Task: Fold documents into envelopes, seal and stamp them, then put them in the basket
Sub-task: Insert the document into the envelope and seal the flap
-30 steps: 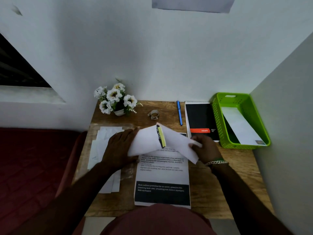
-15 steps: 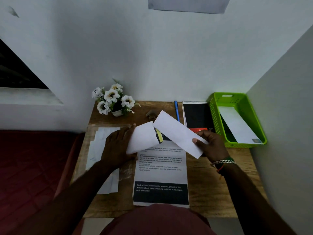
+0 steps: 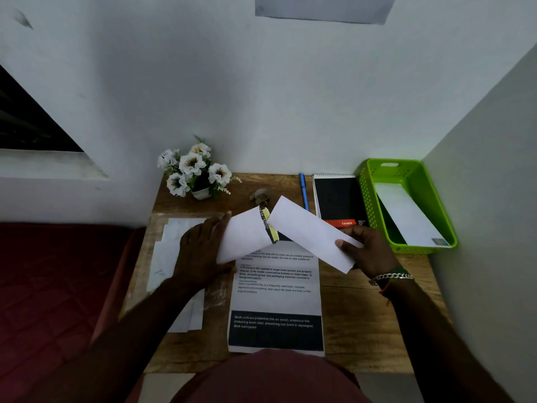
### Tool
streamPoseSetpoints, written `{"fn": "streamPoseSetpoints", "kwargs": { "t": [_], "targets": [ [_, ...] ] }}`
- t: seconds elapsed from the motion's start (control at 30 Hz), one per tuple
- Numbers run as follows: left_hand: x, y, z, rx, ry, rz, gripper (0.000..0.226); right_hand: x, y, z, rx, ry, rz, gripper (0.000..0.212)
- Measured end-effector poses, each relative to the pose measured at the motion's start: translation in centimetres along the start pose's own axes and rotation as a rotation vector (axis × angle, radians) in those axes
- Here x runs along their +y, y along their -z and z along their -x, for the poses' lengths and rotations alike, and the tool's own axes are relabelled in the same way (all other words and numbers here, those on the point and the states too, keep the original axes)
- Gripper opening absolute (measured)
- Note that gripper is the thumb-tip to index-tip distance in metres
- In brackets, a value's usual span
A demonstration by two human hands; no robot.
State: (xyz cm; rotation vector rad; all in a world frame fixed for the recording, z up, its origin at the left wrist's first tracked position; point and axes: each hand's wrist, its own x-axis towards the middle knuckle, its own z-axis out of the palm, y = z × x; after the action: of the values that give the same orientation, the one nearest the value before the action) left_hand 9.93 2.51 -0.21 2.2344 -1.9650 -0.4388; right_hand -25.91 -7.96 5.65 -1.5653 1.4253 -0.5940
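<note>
Our right hand pinches a white envelope by its near end, thumb on top and fingers curled behind, so that it slants up over the counter. Our left hand holds the folded document, thumb under its near edge and fingers along its far side; the fold's striped end meets the envelope's far corner above a printed sheet lying flat before us.

To do this step well, we judge, we should line the fold's narrow end square with the envelope's mouth, keep the mouth spread with the right fingers, and slide the paper in flat, without crumpling a corner. We cannot tell from here whether the flap is open.

More envelopes lie stacked under our left wrist. At the counter's right stands the green basket, one finished envelope already inside. Beside it lie a black notebook and a blue pen; a small pot of white flowers stands at the back by the pale wall, and a dark red bed lies to the left.
</note>
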Motion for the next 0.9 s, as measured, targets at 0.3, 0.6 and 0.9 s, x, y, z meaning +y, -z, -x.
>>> {"fn": "streamPoseSetpoints", "kwargs": {
  "t": [0.3, 0.6, 0.9],
  "targets": [
    [0.5, -0.1, 0.1, 0.025, -0.028, -0.053, 0.138, -1.4, 0.9, 0.0, -0.121, 0.100, 0.213, 0.014],
    [1.0, -0.1, 0.3, 0.019, -0.111, -0.091, 0.137, -2.9, 1.6, -1.2, -0.293, 0.130, 0.381, 0.015],
    [4.1, -0.8, 0.9, 0.025, -0.261, -0.056, 0.132, -4.5, -2.4, -2.0, -0.203, 0.204, 0.299, 0.037]
  ]
}}
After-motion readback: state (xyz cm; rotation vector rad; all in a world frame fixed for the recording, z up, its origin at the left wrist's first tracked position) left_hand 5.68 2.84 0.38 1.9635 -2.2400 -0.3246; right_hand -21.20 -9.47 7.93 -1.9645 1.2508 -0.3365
